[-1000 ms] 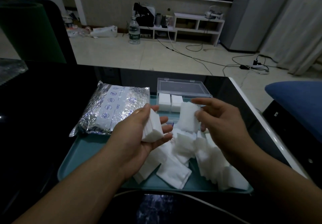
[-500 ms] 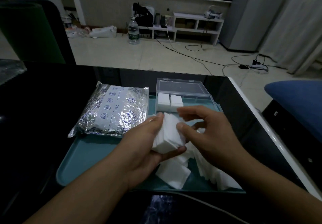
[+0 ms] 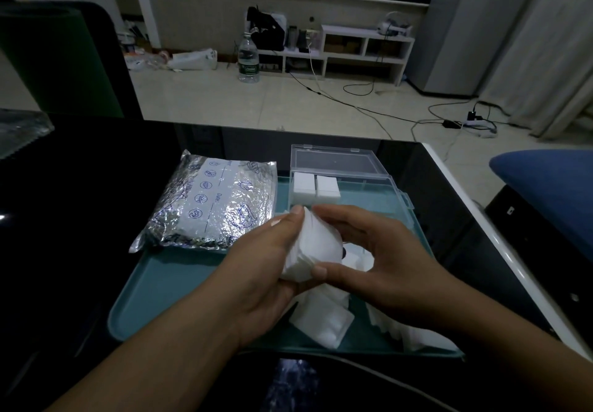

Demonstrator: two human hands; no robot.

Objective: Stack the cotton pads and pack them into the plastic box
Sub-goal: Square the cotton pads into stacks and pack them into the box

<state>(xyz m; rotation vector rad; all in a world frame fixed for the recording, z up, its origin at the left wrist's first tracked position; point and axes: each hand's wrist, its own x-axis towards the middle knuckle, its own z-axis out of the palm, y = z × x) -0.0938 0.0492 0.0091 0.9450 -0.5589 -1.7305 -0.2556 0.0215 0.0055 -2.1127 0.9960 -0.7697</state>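
Pads [image 3: 313, 248], soft and light, sit pinched between left hand [image 3: 266, 270] and right hand [image 3: 378, 257]; hold the sides.

The view is dim and bluish, brighter on the far floor [image 3: 205, 97]; foil bag [image 3: 213, 206] glints, edges bow outward.

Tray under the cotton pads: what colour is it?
Teal, a blue-green; the tray shows in the head view.

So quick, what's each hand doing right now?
Left hand: grips the stack of cotton pads.
Right hand: pinches the same stack, thumb at its near edge.
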